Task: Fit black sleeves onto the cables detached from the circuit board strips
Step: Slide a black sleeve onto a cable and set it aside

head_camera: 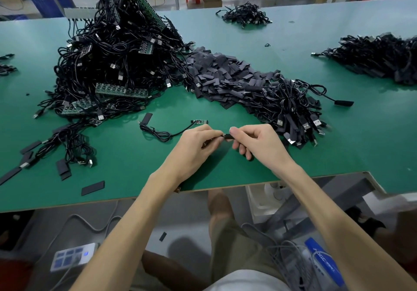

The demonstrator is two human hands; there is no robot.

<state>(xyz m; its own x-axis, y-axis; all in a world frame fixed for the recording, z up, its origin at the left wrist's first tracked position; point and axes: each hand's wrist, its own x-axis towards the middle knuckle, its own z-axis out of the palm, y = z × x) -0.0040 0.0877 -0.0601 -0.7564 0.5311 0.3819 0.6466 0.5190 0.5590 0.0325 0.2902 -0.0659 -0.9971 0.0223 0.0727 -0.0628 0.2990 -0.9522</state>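
My left hand (198, 142) pinches the end of a thin black cable (158, 132) that loops left across the green table (126, 168). My right hand (252, 140) pinches a black sleeve (228, 136) at the meeting point of both hands. The cable's far end carries a small bare circuit board (199, 122). A loose flat sleeve (146, 118) lies beside the cable loop. A heap of black sleeves (223, 76) lies behind the hands. A big tangle of cables on green circuit board strips (112, 60) rises at the left.
Sleeved cables (293, 112) are piled right of my hands, with more piles far right (379, 58) and at the back (246, 15). Loose sleeves (92, 188) and cables (72, 146) lie at the front left. The table edge runs just under my wrists.
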